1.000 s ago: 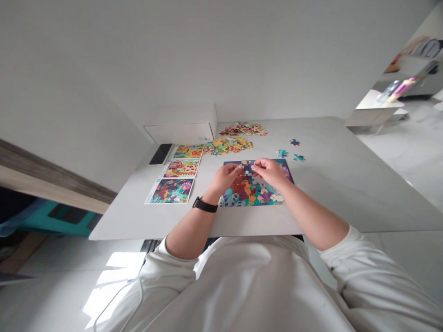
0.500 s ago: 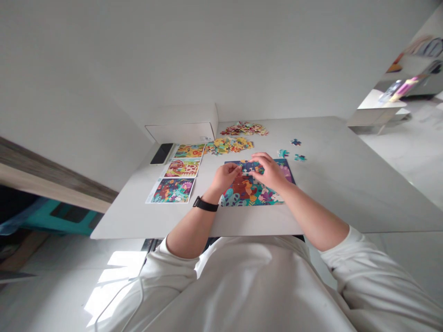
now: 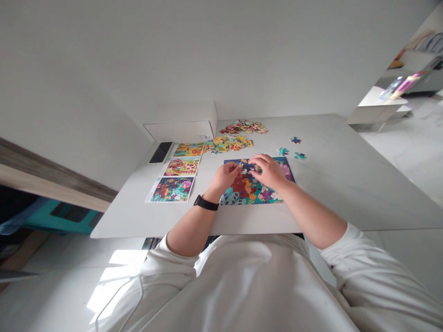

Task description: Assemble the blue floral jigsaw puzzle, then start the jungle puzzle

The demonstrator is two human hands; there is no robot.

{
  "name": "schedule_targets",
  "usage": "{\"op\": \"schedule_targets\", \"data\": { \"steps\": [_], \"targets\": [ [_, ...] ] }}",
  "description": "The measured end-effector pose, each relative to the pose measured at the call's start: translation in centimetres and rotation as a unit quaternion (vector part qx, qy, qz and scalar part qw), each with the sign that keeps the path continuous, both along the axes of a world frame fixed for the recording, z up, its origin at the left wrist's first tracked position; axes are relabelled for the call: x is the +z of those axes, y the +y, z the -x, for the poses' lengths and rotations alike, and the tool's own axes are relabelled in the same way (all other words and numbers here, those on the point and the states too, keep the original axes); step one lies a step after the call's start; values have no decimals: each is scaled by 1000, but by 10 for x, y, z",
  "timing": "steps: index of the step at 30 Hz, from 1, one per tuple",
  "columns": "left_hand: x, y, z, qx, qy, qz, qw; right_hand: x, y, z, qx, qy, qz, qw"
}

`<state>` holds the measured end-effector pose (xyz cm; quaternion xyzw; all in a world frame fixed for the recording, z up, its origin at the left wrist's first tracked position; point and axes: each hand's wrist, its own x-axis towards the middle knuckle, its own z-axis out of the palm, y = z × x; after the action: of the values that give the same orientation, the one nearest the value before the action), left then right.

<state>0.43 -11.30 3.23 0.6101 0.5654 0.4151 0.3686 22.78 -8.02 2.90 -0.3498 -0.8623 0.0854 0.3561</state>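
A colourful jigsaw puzzle (image 3: 254, 191), mostly put together, lies on the white table (image 3: 346, 184) in front of me. My left hand (image 3: 226, 175), with a black watch on the wrist, rests on the puzzle's left part with its fingers curled. My right hand (image 3: 268, 169) sits over the puzzle's upper middle, fingertips pinched together on a small puzzle piece (image 3: 249, 168). The two hands almost touch. What the left fingers hold, if anything, is hidden.
Three picture cards (image 3: 182, 167) lie in a column to the left, with a black phone (image 3: 160, 152) and a white box (image 3: 183, 124) behind them. Two heaps of loose pieces (image 3: 230, 144) lie at the back. Three stray teal pieces (image 3: 283, 151) lie at the right.
My right hand shifted slightly left and toward the puzzle's top edge, fingers staying pinched. The left hand barely moved. The view drifted a little.
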Motion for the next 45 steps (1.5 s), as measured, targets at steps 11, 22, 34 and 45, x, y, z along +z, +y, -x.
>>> {"op": "schedule_targets", "data": {
  "steps": [11, 22, 34, 45],
  "targets": [
    [3, -2, -2, 12, 13, -10, 1000, 4, 1, -1, -18, -8, 38, 999],
    [2, 3, 12, 39, 65, -56, 996, -8, 18, -14, -100, -63, 87, 989],
    [-13, 3, 11, -38, 254, -154, 954, -16, 19, -8, -85, -118, 109, 983],
    [-23, 3, 11, -97, 323, -131, 932, -23, 22, 3, -64, -147, 81, 984]
  ]
}}
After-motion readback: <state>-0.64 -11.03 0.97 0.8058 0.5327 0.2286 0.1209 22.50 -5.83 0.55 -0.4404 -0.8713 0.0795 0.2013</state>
